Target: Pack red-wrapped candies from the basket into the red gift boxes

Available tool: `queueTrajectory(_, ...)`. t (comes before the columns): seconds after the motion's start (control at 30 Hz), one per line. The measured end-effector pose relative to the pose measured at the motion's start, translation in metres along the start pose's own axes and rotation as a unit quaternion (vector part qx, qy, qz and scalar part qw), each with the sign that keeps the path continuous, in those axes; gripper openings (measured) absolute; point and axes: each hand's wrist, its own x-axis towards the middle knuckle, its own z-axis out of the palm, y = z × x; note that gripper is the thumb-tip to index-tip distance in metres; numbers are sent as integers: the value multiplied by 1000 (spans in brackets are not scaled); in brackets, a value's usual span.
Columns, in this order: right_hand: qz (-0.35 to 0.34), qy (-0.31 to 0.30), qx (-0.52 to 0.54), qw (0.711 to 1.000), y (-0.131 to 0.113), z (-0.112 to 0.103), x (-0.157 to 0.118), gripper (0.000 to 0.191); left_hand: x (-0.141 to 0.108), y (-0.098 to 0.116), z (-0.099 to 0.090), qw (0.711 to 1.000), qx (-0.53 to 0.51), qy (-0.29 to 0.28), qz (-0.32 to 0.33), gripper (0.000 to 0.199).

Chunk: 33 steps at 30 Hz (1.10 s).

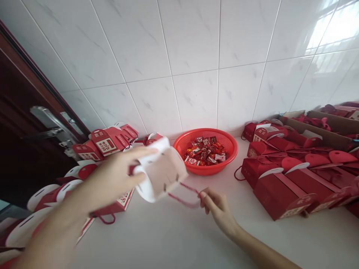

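Note:
A gift box (165, 170) is tilted in the air over the table, its white inside turned toward me and its flaps apart. My left hand (126, 170), blurred by motion, grips it by the left side. From its right edge runs a red rope handle (183, 203). My right hand (214, 205) pinches the far end of that rope between thumb and fingers, pulling it out from the box. Behind the box stands a red plastic basket (206, 170) with wrapped candies (206, 151) inside.
Red gift boxes (283, 192) crowd the right side, with open cardboard cartons (328, 125) behind them. More red boxes (106, 142) are stacked at the left, beside a dark door with a metal handle (50, 123). A tiled wall (193, 97) borders the white table (179, 243).

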Motion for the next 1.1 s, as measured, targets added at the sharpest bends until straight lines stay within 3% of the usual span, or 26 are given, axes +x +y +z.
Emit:
queueTrajectory(0.07, -22, 63, 29, 997, -7, -11, 6, 45, 26, 136, 40, 999, -16, -19, 24, 67)
queueTrajectory(0.1, -38, 87, 38, 995, -11, -15, 7, 44, 30, 184, 58, 999, -22, -30, 30, 68)
queueTrajectory(0.13, -51, 101, 46, 992, -14, -19, 9, 42, 29, 217, 74, 998, -27, -42, 32, 69)
queueTrajectory(0.2, -70, 109, 59, 990, -18, -25, 9, 40, 23, 243, 95, 996, -43, -70, 34, 69)
queueTrajectory(0.3, -86, 101, 44, 990, -20, -28, 7, 34, 18, 235, 104, 991, -63, -109, 37, 70)
queueTrajectory(0.53, -86, 84, 4, 993, -20, -30, 7, 32, 30, 221, 103, 981, -118, -148, 32, 75)
queueTrajectory(0.67, -71, 113, 22, 991, -25, -34, 9, 36, 39, 200, 106, 948, -242, -204, -22, 82)
queueTrajectory(0.77, -61, 98, -1, 993, -24, -34, 10, 37, 44, 185, 109, 925, -291, -238, -54, 91)
queueTrajectory(0.93, -62, 61, -38, 995, -19, -32, 12, 36, 47, 179, 113, 945, -259, -195, -51, 87)
queueTrajectory(1.1, -80, 83, -66, 991, -17, -33, 10, 38, 52, 178, 113, 963, -206, -173, -27, 72)
